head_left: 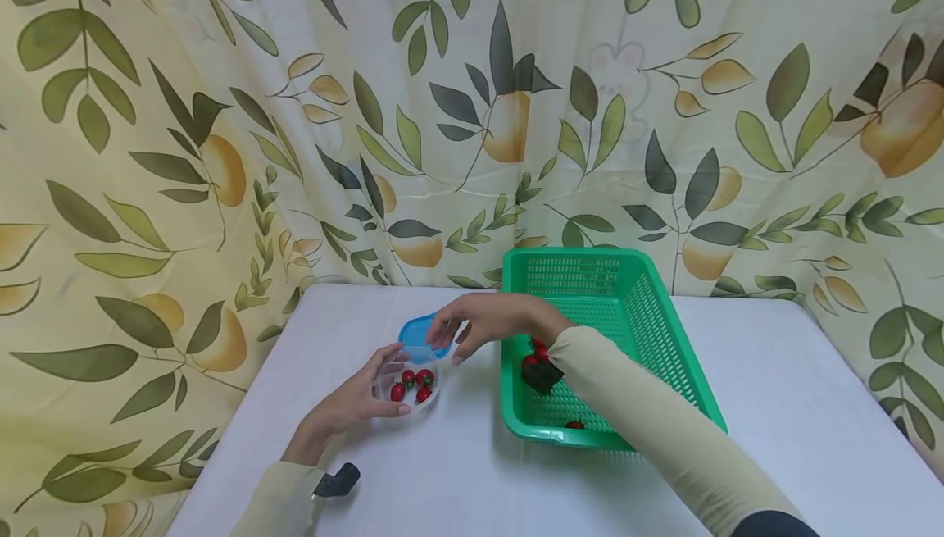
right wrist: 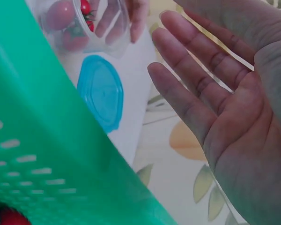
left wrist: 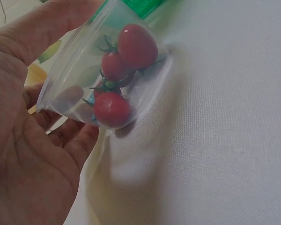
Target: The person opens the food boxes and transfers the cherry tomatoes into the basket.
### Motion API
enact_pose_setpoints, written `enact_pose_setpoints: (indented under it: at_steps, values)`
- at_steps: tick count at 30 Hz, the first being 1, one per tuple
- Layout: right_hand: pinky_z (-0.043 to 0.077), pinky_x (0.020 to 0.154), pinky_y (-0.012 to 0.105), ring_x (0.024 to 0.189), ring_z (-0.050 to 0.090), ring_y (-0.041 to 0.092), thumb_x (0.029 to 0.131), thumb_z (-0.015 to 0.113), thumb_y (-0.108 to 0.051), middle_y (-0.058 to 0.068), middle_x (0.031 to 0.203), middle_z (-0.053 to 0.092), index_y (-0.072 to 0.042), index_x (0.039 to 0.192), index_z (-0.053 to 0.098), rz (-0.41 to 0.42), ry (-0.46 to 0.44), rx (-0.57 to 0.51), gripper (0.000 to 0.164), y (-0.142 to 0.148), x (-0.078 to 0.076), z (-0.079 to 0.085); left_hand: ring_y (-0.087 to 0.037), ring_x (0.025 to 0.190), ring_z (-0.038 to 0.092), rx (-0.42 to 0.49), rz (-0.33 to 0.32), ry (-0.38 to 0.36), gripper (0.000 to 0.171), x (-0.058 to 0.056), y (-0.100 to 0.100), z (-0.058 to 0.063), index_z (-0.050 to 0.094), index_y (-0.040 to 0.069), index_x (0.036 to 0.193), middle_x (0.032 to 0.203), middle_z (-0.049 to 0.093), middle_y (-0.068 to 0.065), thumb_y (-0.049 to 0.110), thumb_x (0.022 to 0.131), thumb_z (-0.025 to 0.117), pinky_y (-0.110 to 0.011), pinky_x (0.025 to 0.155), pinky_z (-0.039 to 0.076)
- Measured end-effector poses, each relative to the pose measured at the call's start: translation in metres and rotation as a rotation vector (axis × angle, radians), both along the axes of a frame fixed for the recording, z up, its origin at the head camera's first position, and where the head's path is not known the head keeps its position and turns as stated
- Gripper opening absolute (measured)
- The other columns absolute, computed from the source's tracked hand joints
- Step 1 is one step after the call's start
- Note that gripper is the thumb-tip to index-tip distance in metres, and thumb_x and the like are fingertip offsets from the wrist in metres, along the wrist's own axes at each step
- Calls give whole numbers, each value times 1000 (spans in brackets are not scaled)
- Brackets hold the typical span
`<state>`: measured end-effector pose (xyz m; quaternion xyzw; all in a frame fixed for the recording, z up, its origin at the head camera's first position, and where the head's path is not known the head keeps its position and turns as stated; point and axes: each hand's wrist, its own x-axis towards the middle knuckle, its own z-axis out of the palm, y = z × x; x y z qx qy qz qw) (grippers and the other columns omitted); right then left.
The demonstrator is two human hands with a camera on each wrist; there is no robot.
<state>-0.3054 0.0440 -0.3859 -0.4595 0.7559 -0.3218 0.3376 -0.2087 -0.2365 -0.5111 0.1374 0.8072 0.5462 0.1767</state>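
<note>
My left hand [head_left: 347, 402] grips a small clear plastic tub [left wrist: 65, 96], thumb on one side and fingers around the other. Several red cherry tomatoes [left wrist: 112, 108], some with green stems, lie inside it; in the left wrist view the tub looks tilted. Just behind the tub lies a blue lid [head_left: 416, 329] on the table. My right hand [head_left: 483, 320] hovers between lid and basket, fingers loosely spread and holding nothing. Beneath my right forearm stands a green perforated basket [head_left: 511, 406]. More red tomatoes [head_left: 574, 425] are in it, partly hidden by the sleeve.
A dark object [head_left: 542, 376] sits in the basket among red tomatoes, at its left side. White cloth covers the table [head_left: 457, 471]. Behind the table's far edge hangs a leaf-and-fruit patterned curtain [head_left: 472, 152]. A black device [head_left: 337, 480] is strapped at the left wrist.
</note>
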Motion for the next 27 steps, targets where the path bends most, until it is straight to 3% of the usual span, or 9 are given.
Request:
enact_pose_setpoints:
  at_steps: [7, 13, 19, 27]
  values:
    - [53, 102, 36, 124, 61, 32, 88, 80, -10, 10, 131, 66, -18, 129, 66, 41, -22, 26, 44, -18, 0, -9, -36, 152, 26, -14, 7, 5, 101, 0, -1, 0, 20, 21, 160, 162, 35, -9, 24, 83, 85, -71, 118, 13]
    - [53, 102, 35, 122, 62, 28, 87, 81, -11, 6, 129, 67, -12, 133, 66, 75, 24, 78, 49, -34, 0, -17, -34, 152, 27, -15, 14, -4, 101, 0, -2, 0, 20, 21, 160, 161, 35, -8, 22, 83, 85, -71, 119, 11]
    - [53, 93, 24, 122, 62, 25, 87, 80, -8, 5, 129, 67, -11, 133, 66, 85, 29, 152, 49, -48, 1, -25, -32, 151, 29, -27, 13, 3, 100, 0, -2, 1, 22, 25, 159, 160, 39, -8, 27, 82, 86, -72, 118, 10]
    - [52, 98, 26, 122, 63, 19, 89, 79, -8, 5, 130, 68, -12, 131, 67, 140, 101, 212, 44, -66, 4, -35, -32, 152, 24, -71, 57, -25, 100, 0, -2, 0, 24, 31, 157, 161, 35, -4, 32, 80, 88, -72, 118, 11]
